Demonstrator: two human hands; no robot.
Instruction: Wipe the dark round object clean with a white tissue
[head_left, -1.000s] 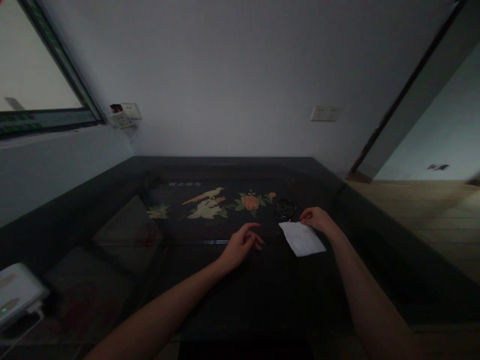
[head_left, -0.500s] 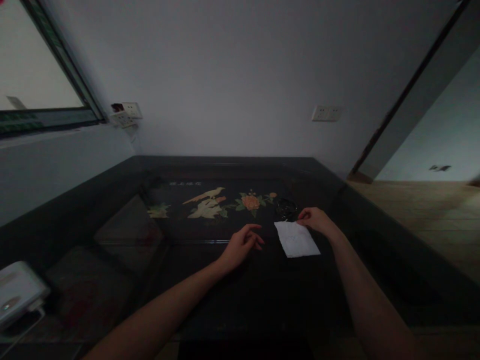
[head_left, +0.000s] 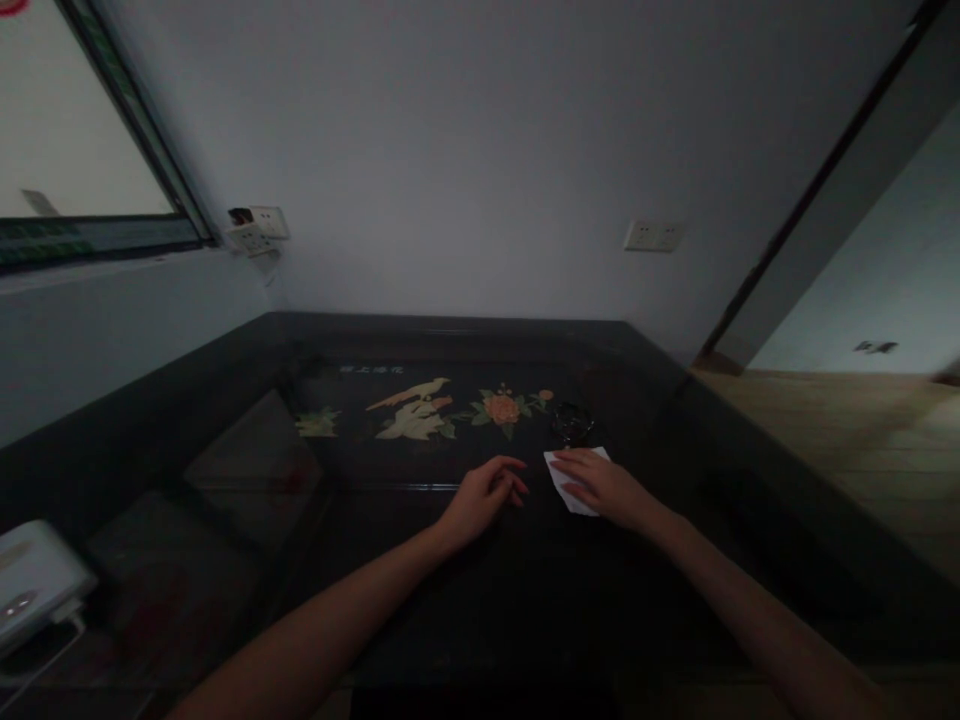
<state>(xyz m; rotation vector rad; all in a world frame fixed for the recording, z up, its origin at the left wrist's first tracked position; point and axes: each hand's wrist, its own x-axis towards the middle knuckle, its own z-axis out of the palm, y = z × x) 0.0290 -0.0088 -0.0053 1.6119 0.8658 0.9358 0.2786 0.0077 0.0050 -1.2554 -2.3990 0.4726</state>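
Note:
My right hand (head_left: 606, 490) lies flat on a thin white sheet (head_left: 562, 485), perhaps a tissue or paper, on the dark tabletop. Its fingers are stretched out and point left, and the palm hides much of the sheet. Just beyond the sheet's far edge is a clear round dish (head_left: 572, 424), its details hard to make out in the dim light. To the left, my left hand (head_left: 484, 500) rests on the table with fingers loosely bent and apart, holding nothing. A gap separates it from the sheet.
The glossy dark table (head_left: 465, 590) carries a picture of birds and flowers (head_left: 420, 410). A white device (head_left: 37, 575) with a cable stands at the near left. Behind rises a pale wall (head_left: 450, 180) with a socket (head_left: 652, 236); a window (head_left: 82, 120) is at left.
My right hand let go of the sheet's upper right corner and came down flat over it. The left hand has stayed in place.

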